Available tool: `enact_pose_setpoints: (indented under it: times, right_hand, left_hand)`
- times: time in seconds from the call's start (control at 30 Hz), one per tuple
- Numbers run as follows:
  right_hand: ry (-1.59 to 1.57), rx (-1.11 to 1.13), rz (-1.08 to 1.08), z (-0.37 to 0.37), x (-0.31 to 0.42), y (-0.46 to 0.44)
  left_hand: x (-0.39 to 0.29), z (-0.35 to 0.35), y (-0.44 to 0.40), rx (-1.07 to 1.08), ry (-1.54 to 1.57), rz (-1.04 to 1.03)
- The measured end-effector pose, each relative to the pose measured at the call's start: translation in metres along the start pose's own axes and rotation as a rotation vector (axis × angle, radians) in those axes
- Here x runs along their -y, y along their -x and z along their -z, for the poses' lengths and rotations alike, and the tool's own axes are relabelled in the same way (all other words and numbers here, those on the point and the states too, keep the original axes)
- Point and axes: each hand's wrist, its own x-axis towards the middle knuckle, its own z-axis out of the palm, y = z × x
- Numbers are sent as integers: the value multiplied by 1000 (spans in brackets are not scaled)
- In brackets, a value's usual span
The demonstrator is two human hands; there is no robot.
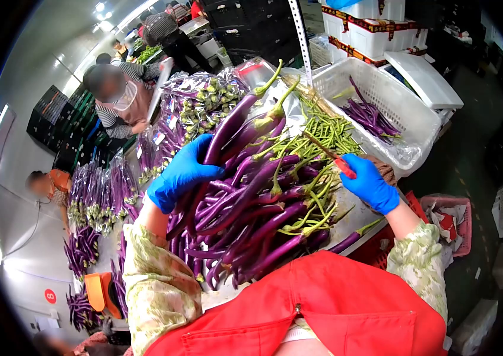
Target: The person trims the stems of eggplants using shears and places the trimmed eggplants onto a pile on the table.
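My left hand (187, 172), in a blue glove, is closed around a few long purple eggplants (227, 130), their green stems pointing up and away from me. My right hand (371, 184), gloved in blue too, grips the red handle of a knife (344, 167); its thin blade points up and left over the green stems. Beneath my left hand lies a big heap of loose eggplants (257, 219). Many cut green stems (337, 127) are piled beyond the heap, close to the knife tip.
Bagged eggplants (195, 98) are stacked at the far left, with more bundles (100, 193) along the left. A white crate (408, 148) holding several thin eggplants stands at right, near a pink basket (456, 222) of scraps. A co-worker (115, 98) stands across the table.
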Motion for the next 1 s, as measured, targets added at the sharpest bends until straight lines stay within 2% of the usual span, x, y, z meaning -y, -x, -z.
enact_pose_setpoints:
  times: [0.1,0.13,0.4,0.5,0.63,0.77,0.9,1.0]
  right_hand:
    - [-221,138,-136,5,-20,4]
    - [-382,189,-239,5,-19,5]
    - [-265,327,-315,12,-9,-9]
    - [-234,182,-198,5,-22,1]
    - [-229,211,-203,6,-16,-1]
    - [-159,255,-200,4,-15,-10]
    - [22,245,-165,1,-13,-11]
    - [40,238,-173,3,-25,-1]
  left_hand:
    - [9,6,10,0,-11,6]
    - [4,5,15,10,-34,10]
    - [0,-10,22,19,0,21]
    - [0,-9,23,-2,-30,18]
    - [8,-11,21,28,-45,83]
    - [9,-19,21,76,-31,48]
    - [15,-16,26,71,-157,38]
    - [28,-11,32,-81,-664,-59]
